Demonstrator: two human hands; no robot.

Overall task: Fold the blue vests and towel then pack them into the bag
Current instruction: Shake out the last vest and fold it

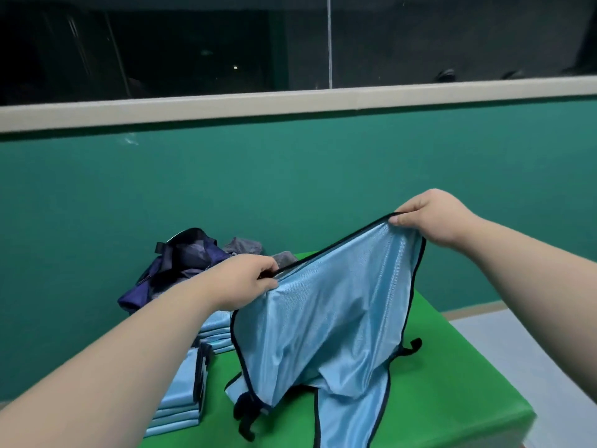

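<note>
A light blue vest [326, 318] with dark trim hangs unfolded above the green block [429, 396]. My left hand [248, 279] pinches its dark-trimmed top edge on the left, and my right hand [429, 215] pinches the same edge higher up on the right. The vest's lower ends and black straps trail onto the block. Two stacks of folded blue vests [184, 392] lie at the block's left side, partly behind my left forearm. A dark navy bag [181, 263] sits open at the back left, with grey cloth [245, 245] beside it.
A teal wall [290, 176] rises right behind the block, topped by a pale ledge and dark windows. Light floor [533, 360] shows past the block's right edge.
</note>
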